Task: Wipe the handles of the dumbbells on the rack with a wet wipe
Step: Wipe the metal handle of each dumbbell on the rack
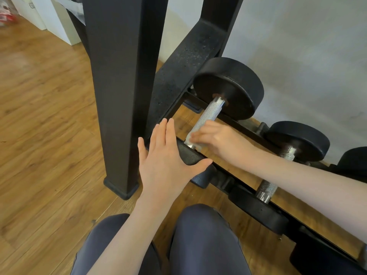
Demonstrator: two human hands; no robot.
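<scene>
The right hand (pixel 218 138) fingers grip a wet wipe (pixel 191 135) around the dumbbell handle (pixel 206 116); left hand (pixel 164 157) fingers lie straight.

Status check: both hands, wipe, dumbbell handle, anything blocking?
Left hand flat on near weight head. Right hand presses wet wipe round handle, near end. Nothing blocking.

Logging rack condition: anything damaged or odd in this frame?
One thing: rust-brown patches ring the hub of the far weight plate, where the knurled handle enters. The right hand presses the wet wipe on that handle's near end; the left hand rests on the near plate. Nothing askew or spilled.
</scene>
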